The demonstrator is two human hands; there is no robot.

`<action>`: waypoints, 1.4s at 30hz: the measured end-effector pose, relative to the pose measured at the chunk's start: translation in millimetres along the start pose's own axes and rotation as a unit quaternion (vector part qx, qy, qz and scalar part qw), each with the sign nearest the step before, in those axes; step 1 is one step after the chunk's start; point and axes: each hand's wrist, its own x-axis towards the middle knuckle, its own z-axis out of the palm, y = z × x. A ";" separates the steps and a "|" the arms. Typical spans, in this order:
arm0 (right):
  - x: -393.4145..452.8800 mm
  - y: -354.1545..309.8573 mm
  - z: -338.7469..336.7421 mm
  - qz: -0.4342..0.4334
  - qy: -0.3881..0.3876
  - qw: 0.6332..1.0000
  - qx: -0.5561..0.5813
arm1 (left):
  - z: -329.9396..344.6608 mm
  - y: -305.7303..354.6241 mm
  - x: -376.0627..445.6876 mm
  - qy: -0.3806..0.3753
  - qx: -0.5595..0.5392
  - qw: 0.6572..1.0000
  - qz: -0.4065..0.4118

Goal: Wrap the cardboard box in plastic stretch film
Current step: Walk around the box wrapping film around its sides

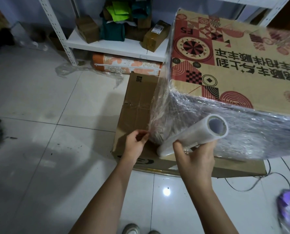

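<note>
Head view shows our right hand closed around the lower part of the stretch film roll, whose long axis runs from our fingers up and to the right, the open core end pointing away from the palm. Our left hand is curled, its fingertips pinching the gathered edge of the film just to the right of them. The printed cardboard box lies beyond and above both hands, resting on a plain brown box. Film already covers its near side, just beyond the roll. We judge that the next pass must go around the left corner, which is nearer to our left fingers, so the roll has to travel across toward them while the pinch keeps the sheet tight.
</note>
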 end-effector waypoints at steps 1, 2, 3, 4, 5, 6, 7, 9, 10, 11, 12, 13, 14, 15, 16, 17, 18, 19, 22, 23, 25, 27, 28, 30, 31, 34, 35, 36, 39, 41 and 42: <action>0.6 0.3 0.2 -0.004 0.004 1.000 -0.014 | 0.7 0.3 1.0 0.004 0.011 1.000 0.009; 1.9 0.1 -0.2 -0.006 0.006 1.000 -0.024 | 0.9 -0.2 1.4 0.004 0.020 1.000 0.014; 3.6 -0.3 -1.3 -0.009 0.006 1.000 -0.028 | 0.1 -0.9 1.3 0.001 0.029 0.999 0.014; 5.9 -1.0 -2.5 -0.011 0.005 1.000 -0.028 | -1.6 -1.7 1.1 -0.002 0.038 0.999 0.013; 8.1 -1.9 -4.2 -0.015 0.003 1.000 -0.025 | -4.1 -3.2 0.9 -0.005 0.049 0.999 0.013; 9.7 -3.3 -5.5 -0.019 0.001 1.000 -0.019 | -6.4 -4.7 1.4 -0.006 0.062 0.998 0.016; 10.5 -4.7 -7.0 -0.022 -0.003 1.000 -0.014 | -8.4 -5.9 2.0 -0.006 0.076 0.997 0.021; 10.4 -6.5 -8.2 -0.022 -0.009 1.000 -0.004 | -9.4 -5.0 3.2 -0.003 0.103 0.994 0.027; 9.8 -6.1 -8.6 -0.019 -0.012 1.000 0.001 | -8.8 -3.9 4.1 -0.002 0.114 0.993 0.028; 9.4 -5.4 -8.7 -0.015 -0.014 1.000 0.003 | -8.3 -3.0 5.0 -0.004 0.126 0.992 0.030; 9.4 -4.6 -9.1 -0.012 -0.016 1.000 0.002 | -8.1 -2.9 6.3 -0.008 0.143 0.989 0.035; 9.4 -4.2 -9.6 -0.012 -0.017 1.000 0.002 | -8.8 -3.5 6.8 -0.011 0.170 0.984 0.045; 9.9 -4.1 -10.0 -0.015 -0.018 1.000 0.002 | -9.7 -5.0 6.8 -0.012 0.203 0.977 0.061; 10.7 -3.8 -10.4 -0.019 -0.019 1.000 0.001 | -11.2 -7.5 6.7 -0.008 0.235 0.969 0.080; 11.6 -3.7 -10.7 -0.022 -0.018 1.000 0.003 | -12.0 -10.0 6.7 0.001 0.261 0.960 0.101; 12.1 -3.3 -10.9 -0.024 -0.017 1.000 0.006 | -11.6 -11.9 6.6 0.011 0.281 0.952 0.120; 12.2 -2.9 -10.7 -0.024 -0.016 1.000 0.008 | -9.6 -12.3 7.0 0.022 0.293 0.946 0.137; 11.8 -2.8 -10.4 -0.022 -0.013 1.000 0.010 | -6.3 -11.5 8.2 0.034 0.296 0.942 0.152; 11.0 -4.0 -9.7 -0.021 -0.005 1.000 0.006 | 9.1 -7.0 13.4 0.055 0.241 0.959 0.142; 11.3 -4.6 -9.8 -0.023 -0.006 1.000 0.008 | 13.4 -5.0 14.1 0.052 0.182 0.976 0.103; 12.6 -5.5 -10.6 -0.030 -0.009 0.999 0.015 | 19.4 -1.2 14.1 0.043 0.039 0.998 0.006; 13.9 -5.3 -10.4 -0.035 -0.012 0.999 0.022 | 22.4 2.0 13.6 0.056 -0.094 0.989 -0.094; 14.2 -4.7 -9.7 -0.036 -0.013 0.999 0.024 | 23.9 3.8 13.1 0.072 -0.145 0.977 -0.139; 13.4 -3.3 -9.0 -0.037 -0.013 0.999 0.028 | 26.1 11.5 7.6 0.122 -0.157 0.967 -0.160; 13.0 -3.2 -8.6 -0.035 -0.013 0.999 0.031 | 25.9 16.6 2.3 0.151 -0.141 0.969 -0.132; 13.7 -3.7 -8.6 -0.033 -0.013 0.999 0.033 | 19.6 33.8 -18.2 0.137 -0.149 0.979 0.004; 14.2 -4.6 -8.7 -0.033 -0.014 0.999 0.033 | 16.7 39.3 -24.7 0.099 -0.151 0.983 0.025; 14.9 -5.2 -9.1 -0.031 -0.016 0.999 0.033 | 14.1 42.2 -29.0 0.060 -0.145 0.987 0.034; 15.2 -4.8 -9.6 -0.029 -0.019 0.999 0.032 | 12.6 44.7 -31.8 0.008 -0.117 0.990 0.076; 14.1 -4.2 -9.6 -0.029 -0.019 0.999 0.035 | 15.3 48.0 -29.2 0.018 -0.126 0.988 0.082; 14.1 -4.0 -9.6 -0.028 -0.019 0.999 0.036 | 17.0 49.9 -27.7 0.021 -0.139 0.987 0.073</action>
